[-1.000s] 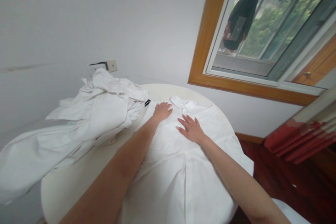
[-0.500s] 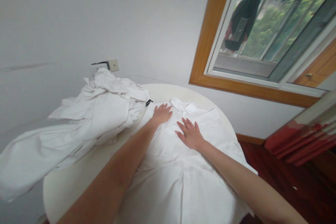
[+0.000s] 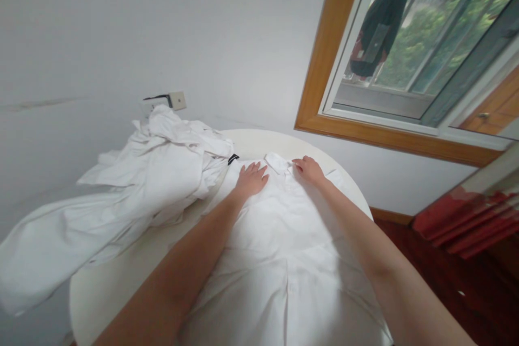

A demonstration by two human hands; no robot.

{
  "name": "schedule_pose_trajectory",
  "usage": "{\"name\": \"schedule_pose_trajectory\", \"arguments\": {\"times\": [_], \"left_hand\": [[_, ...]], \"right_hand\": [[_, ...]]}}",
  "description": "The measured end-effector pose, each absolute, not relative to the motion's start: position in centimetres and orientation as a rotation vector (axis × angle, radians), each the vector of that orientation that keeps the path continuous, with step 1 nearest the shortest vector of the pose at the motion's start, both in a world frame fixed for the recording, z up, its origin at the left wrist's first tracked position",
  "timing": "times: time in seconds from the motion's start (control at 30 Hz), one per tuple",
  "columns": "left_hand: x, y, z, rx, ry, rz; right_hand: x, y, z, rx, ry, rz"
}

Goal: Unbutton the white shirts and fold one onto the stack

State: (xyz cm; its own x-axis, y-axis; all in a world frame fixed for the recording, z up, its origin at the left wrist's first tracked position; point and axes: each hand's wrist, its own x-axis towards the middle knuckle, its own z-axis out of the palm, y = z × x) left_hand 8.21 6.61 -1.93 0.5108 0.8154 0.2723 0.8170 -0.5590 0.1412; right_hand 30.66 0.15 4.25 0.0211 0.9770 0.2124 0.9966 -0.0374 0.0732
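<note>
Up goes your right hand (image 3: 310, 170) to the collar (image 3: 277, 163), mid-frame, fingers bunched, grip unclear; left hand (image 3: 250, 180) stays flat, fingers spread, on the shirt (image 3: 279, 227): smoothing seemingly yields to collar-straightening.

— State the cloth finish.
— From my remote station, I read the shirt (image 3: 279, 227) as matt white cloth, lightly creased; the white heap (image 3: 162, 170) is matt cloth, deeply wrinkled.
— And the surroundings?
— I read the surface (image 3: 109, 292) as smooth, low in sheen; the window frame (image 3: 330, 38) as smooth, grained wood; the curtain (image 3: 454, 221) as pleated fabric.
</note>
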Motion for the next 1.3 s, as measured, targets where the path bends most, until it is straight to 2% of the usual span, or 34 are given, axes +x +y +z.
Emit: {"name": "schedule_pose_trajectory", "arguments": {"times": [0.27, 0.6, 1.03, 1.3], "left_hand": [[8.2, 6.4, -1.9, -2.722, -1.470, -0.520], [8.3, 6.2, -1.6, -2.728, -1.529, -0.513], [8.3, 6.2, -1.5, -2.733, -1.553, -0.505], [8.3, 6.0, -1.4, -2.720, -1.536, -0.505]], "right_hand": [[30.8, 2.9, 5.1, -2.174, -2.364, -0.487], [29.5, 2.3, 3.4, -2.169, -2.034, -0.529], [26.9, 1.6, 0.6, -2.166, -1.862, -0.261], [27.4, 3.9, 2.1, -2.254, -1.832, -0.040]]}}
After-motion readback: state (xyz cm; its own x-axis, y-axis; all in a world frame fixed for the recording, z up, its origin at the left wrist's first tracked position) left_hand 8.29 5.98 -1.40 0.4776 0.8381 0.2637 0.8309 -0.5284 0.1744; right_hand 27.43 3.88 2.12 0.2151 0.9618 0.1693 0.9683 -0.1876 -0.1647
